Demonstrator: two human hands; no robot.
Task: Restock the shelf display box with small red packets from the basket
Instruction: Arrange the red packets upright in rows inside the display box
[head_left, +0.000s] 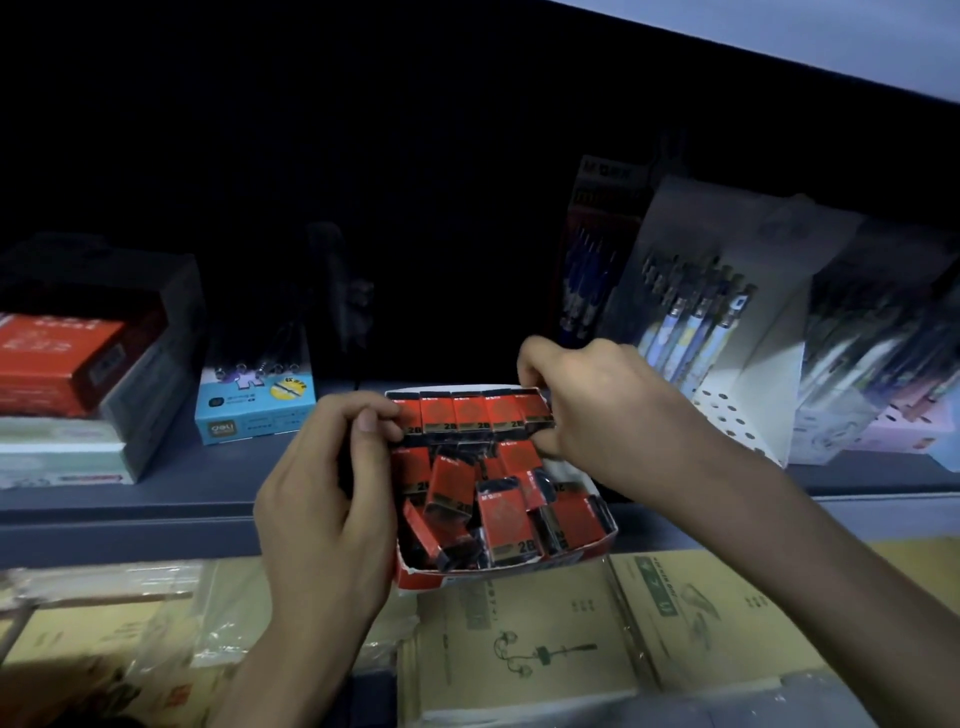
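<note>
Both hands (332, 467) (597, 410) gripping packet row (470, 413) in display box (498, 574)

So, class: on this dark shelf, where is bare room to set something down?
Bare shelf lies between the blue box and the display box, beside the left hand. Right of the right hand it is crowded: white pen stand, more pens. Stacked boxes fill the far left.

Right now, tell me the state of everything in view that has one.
Display box: open-topped, overhanging the shelf edge.
Back row of red packets: upright, side by side.
Front packets: jumbled, tilted.
Left hand: pinching the row's left end.
Right hand: pinching its right end.
Pen display: stocked.
</note>
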